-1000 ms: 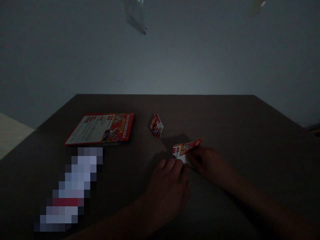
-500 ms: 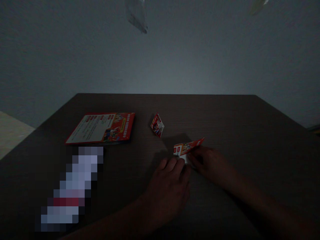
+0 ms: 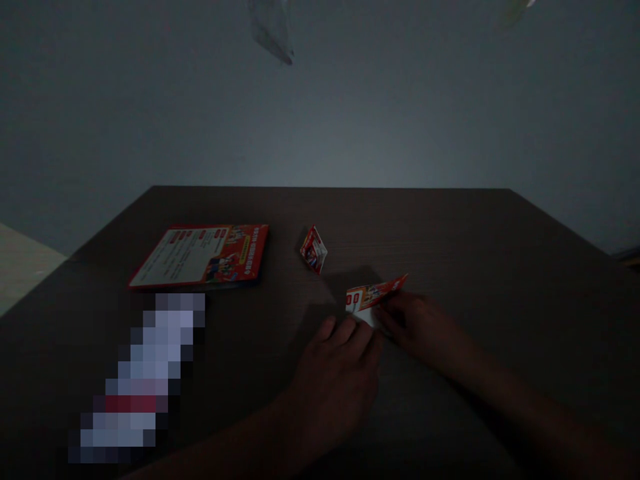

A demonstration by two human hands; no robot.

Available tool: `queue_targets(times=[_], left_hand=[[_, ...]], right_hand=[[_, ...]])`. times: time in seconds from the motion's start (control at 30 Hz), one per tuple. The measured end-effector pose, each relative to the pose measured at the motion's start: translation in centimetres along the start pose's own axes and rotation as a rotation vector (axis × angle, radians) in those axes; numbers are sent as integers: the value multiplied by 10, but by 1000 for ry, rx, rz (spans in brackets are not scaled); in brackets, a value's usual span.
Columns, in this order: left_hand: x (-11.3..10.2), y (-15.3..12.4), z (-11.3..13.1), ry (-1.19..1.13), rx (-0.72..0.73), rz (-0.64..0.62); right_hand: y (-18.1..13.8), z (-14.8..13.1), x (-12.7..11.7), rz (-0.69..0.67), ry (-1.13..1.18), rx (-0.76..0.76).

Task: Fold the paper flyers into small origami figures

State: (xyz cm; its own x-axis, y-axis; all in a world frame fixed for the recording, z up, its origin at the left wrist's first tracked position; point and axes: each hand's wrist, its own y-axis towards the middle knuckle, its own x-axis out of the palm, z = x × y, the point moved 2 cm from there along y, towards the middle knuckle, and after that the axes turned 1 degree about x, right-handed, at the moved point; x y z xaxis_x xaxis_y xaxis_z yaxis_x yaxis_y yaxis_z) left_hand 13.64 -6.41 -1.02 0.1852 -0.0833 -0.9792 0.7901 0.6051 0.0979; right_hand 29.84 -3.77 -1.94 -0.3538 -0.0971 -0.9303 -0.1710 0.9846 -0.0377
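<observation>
A red, white and orange printed sheet of paper [image 3: 376, 293] is partly folded, one flap standing up off the table and its white underside showing below. My right hand [image 3: 433, 333] grips the sheet's right side with thumb and fingers bent. At the sheet's near edge is my left hand [image 3: 340, 383], its fingers curled down onto the paper and the fingertips partly hidden. Just beyond the hands stands a small folded paper piece [image 3: 314, 251] with similar red and white print.
On the left of the dark wooden table [image 3: 425, 220] lies a stack of red and white printed leaflets [image 3: 200, 257]. Nearer me is a long pixelated object [image 3: 145, 373]. A pale wall [image 3: 375, 100] rises behind the table, with a clear plastic piece [image 3: 271, 30] on it.
Both hands keep hold of the paper in almost the same pose, the left fingers shifting only slightly. The whole view has drifted a little.
</observation>
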Motion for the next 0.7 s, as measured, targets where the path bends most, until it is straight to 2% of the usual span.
queue_targets(times=[0.33, 0.7], left_hand=[[-2, 2, 0, -6, -11, -8], [-3, 2, 0, -18, -21, -20]], right_hand=[[0, -1, -4, -3, 15, 4], [-7, 14, -12, -99, 226, 2]])
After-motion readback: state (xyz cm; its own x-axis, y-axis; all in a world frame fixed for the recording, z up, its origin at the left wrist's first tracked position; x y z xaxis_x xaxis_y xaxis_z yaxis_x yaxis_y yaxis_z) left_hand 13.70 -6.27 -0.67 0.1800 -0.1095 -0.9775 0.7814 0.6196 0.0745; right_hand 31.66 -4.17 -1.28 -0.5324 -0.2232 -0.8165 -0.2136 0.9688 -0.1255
